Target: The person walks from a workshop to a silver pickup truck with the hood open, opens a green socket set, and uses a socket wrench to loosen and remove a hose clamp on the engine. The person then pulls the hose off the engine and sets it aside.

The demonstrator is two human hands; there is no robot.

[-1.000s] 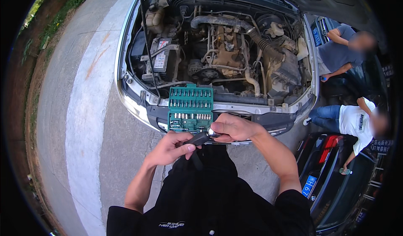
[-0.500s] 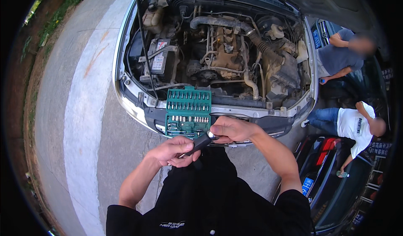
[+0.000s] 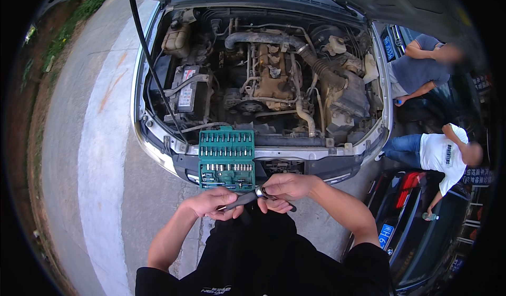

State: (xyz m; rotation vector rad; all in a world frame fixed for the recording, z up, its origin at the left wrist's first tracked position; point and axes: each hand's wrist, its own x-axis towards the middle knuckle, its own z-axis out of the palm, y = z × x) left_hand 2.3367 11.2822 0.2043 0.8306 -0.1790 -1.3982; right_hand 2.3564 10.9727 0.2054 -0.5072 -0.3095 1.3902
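Nearest, at the lower edge: the person's own torso in a black shirt (image 3: 253,259), bare forearms reaching forward. Left hand (image 3: 215,202) clamped on the dark handle of the tool (image 3: 245,197), fingers wrapped from beneath, thumb on top. Right hand (image 3: 285,188) also clamped on the tool, thumb and fingers pinched at its silver head; a dark end projects below the right fingers, and whether it belongs to the tool cannot be told. The tool is held in the air between both hands, just on the near side of the green case (image 3: 211,159). Case lies open at the car's front edge: nearer half with a row of silver sockets (image 3: 232,167) and longer pieces, farther half with two rows of bits (image 3: 226,137). Beyond, the open engine bay: battery (image 3: 188,93) on the left, brown-topped engine (image 3: 271,75) at centre, ribbed hose (image 3: 322,70) to its right. A thin rod (image 3: 150,53) slants up along the left side; raised hood (image 3: 400,11) across the top. Well off to the right, a person in a white shirt (image 3: 443,151) holds a bottle (image 3: 430,217) above a black car (image 3: 387,206); a second person in grey (image 3: 421,72) stands farther up.
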